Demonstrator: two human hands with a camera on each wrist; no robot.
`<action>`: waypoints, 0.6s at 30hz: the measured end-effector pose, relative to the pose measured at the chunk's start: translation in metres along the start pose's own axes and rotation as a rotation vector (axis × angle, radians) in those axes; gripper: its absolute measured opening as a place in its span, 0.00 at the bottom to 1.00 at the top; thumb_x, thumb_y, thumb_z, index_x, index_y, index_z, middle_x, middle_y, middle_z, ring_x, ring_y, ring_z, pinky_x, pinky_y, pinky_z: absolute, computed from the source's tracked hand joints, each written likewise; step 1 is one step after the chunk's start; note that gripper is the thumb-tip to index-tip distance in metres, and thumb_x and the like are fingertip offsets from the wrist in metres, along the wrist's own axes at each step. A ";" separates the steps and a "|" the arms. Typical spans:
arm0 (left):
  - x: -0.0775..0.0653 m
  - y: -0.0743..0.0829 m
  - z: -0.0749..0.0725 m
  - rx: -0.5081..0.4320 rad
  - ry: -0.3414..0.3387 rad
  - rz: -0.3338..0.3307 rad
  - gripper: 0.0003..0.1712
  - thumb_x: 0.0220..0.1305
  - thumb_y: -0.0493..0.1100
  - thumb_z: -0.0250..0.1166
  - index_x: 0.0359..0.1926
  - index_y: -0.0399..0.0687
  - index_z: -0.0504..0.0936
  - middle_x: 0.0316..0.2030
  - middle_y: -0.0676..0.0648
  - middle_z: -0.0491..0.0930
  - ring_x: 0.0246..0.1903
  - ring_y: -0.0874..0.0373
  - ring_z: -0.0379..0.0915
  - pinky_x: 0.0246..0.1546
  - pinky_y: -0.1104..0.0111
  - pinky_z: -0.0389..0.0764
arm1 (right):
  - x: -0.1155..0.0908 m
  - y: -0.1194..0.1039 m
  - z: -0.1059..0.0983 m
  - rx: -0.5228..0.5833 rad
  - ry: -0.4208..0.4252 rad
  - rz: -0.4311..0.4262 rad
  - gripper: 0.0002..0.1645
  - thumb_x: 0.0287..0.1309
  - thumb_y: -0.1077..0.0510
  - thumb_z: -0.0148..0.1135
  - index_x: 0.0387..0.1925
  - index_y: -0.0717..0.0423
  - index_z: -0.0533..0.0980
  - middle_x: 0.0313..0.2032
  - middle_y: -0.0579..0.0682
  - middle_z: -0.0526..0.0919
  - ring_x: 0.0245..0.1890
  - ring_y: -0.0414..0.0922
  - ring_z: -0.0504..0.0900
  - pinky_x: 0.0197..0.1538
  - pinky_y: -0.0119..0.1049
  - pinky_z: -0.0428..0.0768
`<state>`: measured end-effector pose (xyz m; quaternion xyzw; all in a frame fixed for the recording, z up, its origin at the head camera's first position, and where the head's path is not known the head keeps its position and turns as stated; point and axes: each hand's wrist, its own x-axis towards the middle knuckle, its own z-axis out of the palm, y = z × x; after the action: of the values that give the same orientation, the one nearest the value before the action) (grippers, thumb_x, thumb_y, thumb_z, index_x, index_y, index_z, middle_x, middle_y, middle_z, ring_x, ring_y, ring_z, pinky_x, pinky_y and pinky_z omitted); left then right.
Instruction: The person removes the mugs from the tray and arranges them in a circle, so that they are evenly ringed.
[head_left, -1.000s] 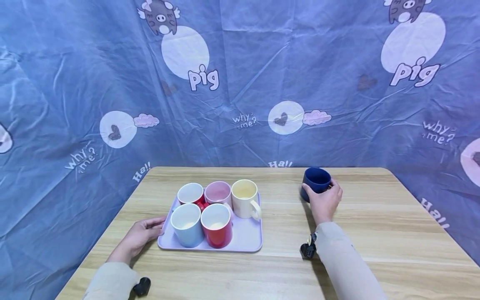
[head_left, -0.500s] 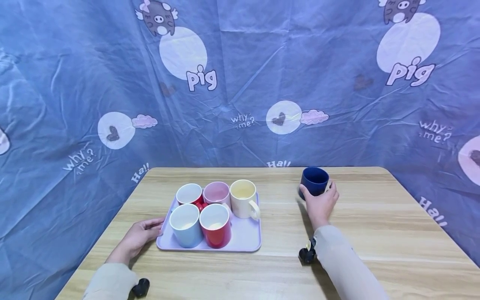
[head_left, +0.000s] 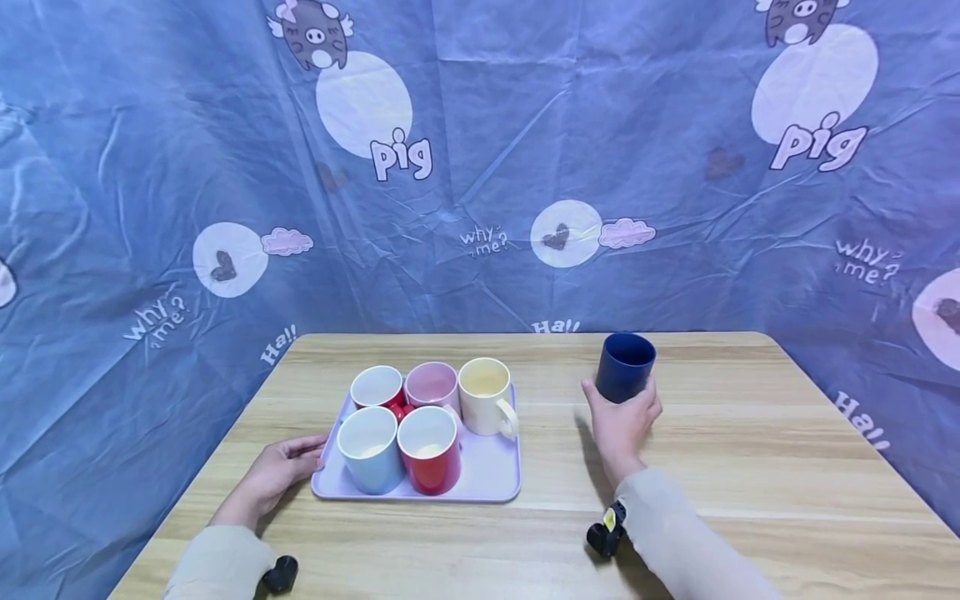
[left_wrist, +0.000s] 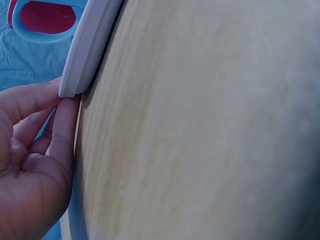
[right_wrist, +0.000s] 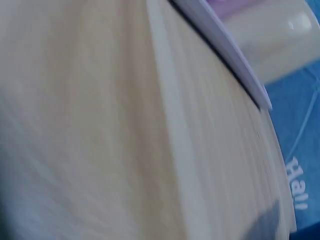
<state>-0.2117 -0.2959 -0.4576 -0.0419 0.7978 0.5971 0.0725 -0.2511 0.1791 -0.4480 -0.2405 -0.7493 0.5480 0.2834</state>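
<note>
My right hand grips a navy blue mug from the near side, thumb on its left and fingers on its right. The mug looks raised off the table, with a shadow to its left; no handle shows. In the right wrist view only a dark blue corner of it shows. With thumb and fingers, my left hand pinches the left edge of a lilac tray. On that tray stand a light blue mug, two red mugs, front and back, a pink mug and a cream mug.
The tray lies flat on a wooden table, left of its middle. Bare wood lies between the tray and my right hand. A blue printed cloth hangs behind and along both sides of the table.
The navy mug has come up off the table and slightly nearer and left in my right hand, whose grip now sits lower on it. My left hand stays at the tray edge.
</note>
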 end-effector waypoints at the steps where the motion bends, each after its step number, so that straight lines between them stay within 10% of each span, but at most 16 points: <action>1: 0.000 0.000 0.000 0.002 0.001 -0.001 0.29 0.60 0.27 0.59 0.61 0.19 0.64 0.54 0.28 0.74 0.48 0.57 0.75 0.46 0.72 0.79 | -0.003 0.000 0.000 -0.001 -0.009 -0.001 0.66 0.44 0.43 0.75 0.73 0.59 0.44 0.67 0.66 0.50 0.65 0.60 0.54 0.68 0.52 0.54; 18: -0.001 0.000 0.000 -0.003 0.006 -0.003 0.28 0.60 0.26 0.59 0.61 0.19 0.64 0.54 0.28 0.73 0.47 0.57 0.75 0.45 0.72 0.79 | -0.054 -0.024 0.002 0.048 -0.288 -0.059 0.61 0.50 0.46 0.72 0.73 0.59 0.45 0.66 0.66 0.51 0.61 0.62 0.61 0.61 0.54 0.67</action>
<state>-0.2112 -0.2953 -0.4571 -0.0452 0.7970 0.5981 0.0710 -0.2147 0.1350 -0.4341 -0.1303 -0.7755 0.5862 0.1946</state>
